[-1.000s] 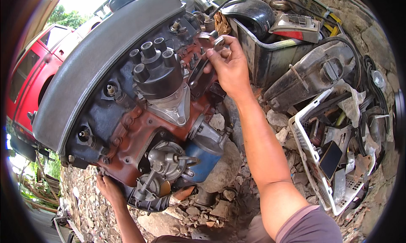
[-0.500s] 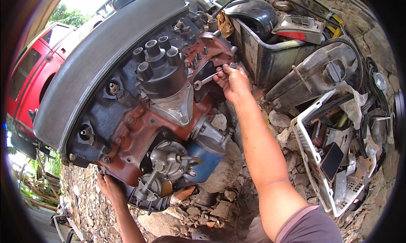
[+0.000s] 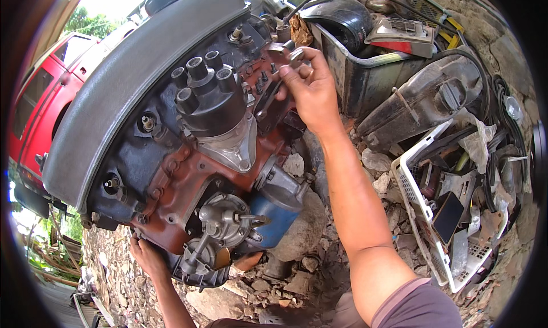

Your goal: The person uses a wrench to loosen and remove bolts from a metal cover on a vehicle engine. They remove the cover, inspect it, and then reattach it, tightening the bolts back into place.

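A red-and-dark engine (image 3: 188,171) fills the middle, with a black distributor cap (image 3: 208,102) and a blue oil filter (image 3: 273,217) on it. At its upper right, my right hand (image 3: 314,91) is closed on a wrench (image 3: 297,55). One metal end shows beside the fingertips; the rest is blurred or behind the hand. The hand is over the engine's side, near several short upright studs (image 3: 262,82). My left hand (image 3: 149,258) grips the engine's lower left edge, its fingertips partly hidden there.
On the right, a white plastic basket (image 3: 406,182) holds metal scraps and a phone (image 3: 448,217). Behind it lie a dirty dark tank (image 3: 425,97) and a black bin (image 3: 342,71) of parts. Stones (image 3: 377,160) cover the ground. A red vehicle (image 3: 43,114) stands at the left.
My right hand has moved up and slightly left with the wrench, lifting and turning it away from beside the distributor. My left hand stays at the engine's edge. The view has shifted slightly.
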`<state>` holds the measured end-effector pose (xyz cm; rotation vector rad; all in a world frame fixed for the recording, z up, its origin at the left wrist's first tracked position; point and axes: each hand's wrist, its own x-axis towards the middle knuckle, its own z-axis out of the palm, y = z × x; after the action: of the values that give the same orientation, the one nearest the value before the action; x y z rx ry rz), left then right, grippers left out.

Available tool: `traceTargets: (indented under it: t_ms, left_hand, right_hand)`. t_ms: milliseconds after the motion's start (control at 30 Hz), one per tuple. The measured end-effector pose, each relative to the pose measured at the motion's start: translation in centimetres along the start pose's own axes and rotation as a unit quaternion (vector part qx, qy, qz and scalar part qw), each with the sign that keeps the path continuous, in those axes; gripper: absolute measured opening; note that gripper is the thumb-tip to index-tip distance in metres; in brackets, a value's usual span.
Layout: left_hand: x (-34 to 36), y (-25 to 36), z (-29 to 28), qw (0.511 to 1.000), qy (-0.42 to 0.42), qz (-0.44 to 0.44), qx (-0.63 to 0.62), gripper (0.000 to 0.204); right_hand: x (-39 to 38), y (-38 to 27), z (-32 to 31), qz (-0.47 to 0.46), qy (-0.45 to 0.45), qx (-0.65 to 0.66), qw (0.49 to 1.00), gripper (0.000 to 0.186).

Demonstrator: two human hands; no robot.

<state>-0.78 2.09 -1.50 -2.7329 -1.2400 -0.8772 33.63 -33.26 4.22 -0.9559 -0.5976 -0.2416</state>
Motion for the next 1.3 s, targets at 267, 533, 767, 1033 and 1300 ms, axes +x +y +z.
traceTargets:
  t_ms: [267,533,767,1033,1300]
  left_hand:
    - [0.0,2.2,-0.9,0.993,0.013,-0.063,-0.103,0.047]
    - [-0.3,2.9,-1.3,0.995,0.0,-0.051,-0.089,0.047]
    - [-0.2,2.5,-1.0,0.99,0.009,-0.068,-0.122,0.047]
    - [-0.1,0.4,0.0,1.0,0.012,0.009,-0.023,0.045]
    - [0.0,0.8,-0.3,0.999,0.001,0.005,-0.041,0.046]
  right_hand:
    - [0.1,2.7,-3.0,0.203,0.258,0.11,0.938,0.022]
    - [-0.8,6.2,-2.8,0.288,0.255,0.227,0.895,0.019]
    - [0.1,1.8,-0.3,0.032,0.083,0.017,0.996,0.024]
    - [0.4,1.2,-1.0,0.098,0.161,0.062,0.98,0.027]
    - [-0.6,5.0,-3.2,0.268,0.255,0.187,0.91,0.02]
